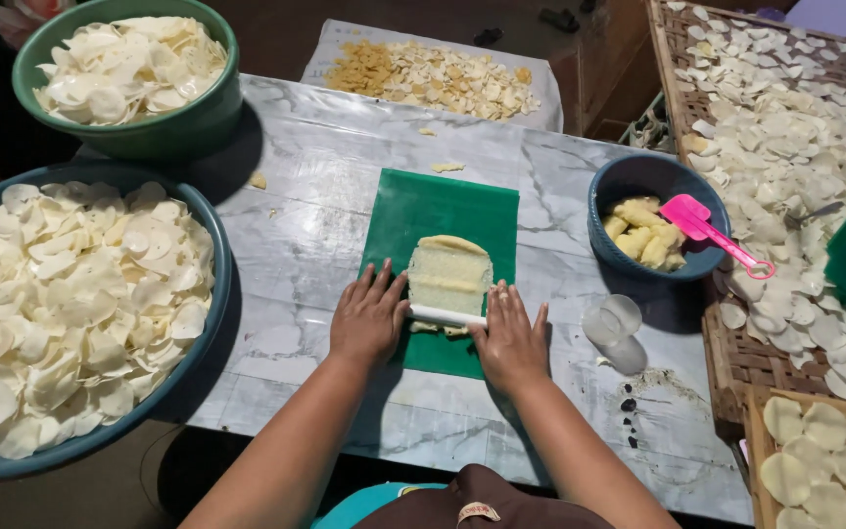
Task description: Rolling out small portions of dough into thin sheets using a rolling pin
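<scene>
Pale dough (449, 274) lies partly flattened on the green sheet (443, 211) near your desk's (315, 176) front edge, both your hands (367, 318) (511, 338) pressing the white roller (447, 315), fingers spread flat, while more lumps wait in the small blue bowl (638, 176).

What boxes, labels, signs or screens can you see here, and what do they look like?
Small label: at the bottom edge, on the dark brown cloth of the person's clothing; an oval patch, pale with reddish marks.
Plastic sheet or bag: at the far edge of the marble table, flat under yellowish chips; whitish with faint print.
No boxes, signs or screens show.
</scene>
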